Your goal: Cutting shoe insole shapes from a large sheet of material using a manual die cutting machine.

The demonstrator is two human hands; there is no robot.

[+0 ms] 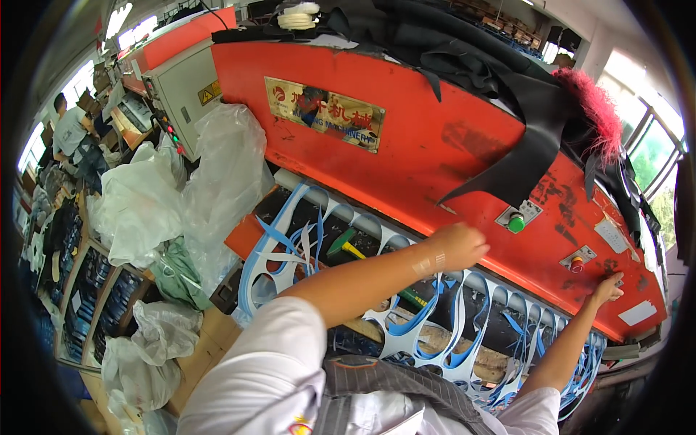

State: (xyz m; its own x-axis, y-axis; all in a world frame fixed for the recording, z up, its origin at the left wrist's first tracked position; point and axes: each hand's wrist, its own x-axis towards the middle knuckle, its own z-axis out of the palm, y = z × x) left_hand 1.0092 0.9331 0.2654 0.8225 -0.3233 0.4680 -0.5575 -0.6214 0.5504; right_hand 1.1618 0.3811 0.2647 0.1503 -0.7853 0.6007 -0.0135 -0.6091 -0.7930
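A long red machine [406,152] with blackened scuffs stretches in front of me. My left hand [462,245] is closed at its lower edge, left of a green push button [516,222]; the inside of the fist is hidden. Farther right, my right hand [609,288] is at the red panel, fingers partly stretched out, just below and right of a red knob [577,265]. Whether it touches the panel I cannot tell. Below my arms, blue and white cut-out sheet scrap [413,341] with rounded openings hangs along the machine's bed. A green and yellow tool [348,245] lies behind my left forearm.
Black sheet material [522,116] drapes over the machine's top, beside a pink fringe [598,116]. Clear plastic bags [225,181] and white bags [138,203] crowd the left side. A grey control cabinet [181,98] stands behind them. Another person [72,134] is at the far left.
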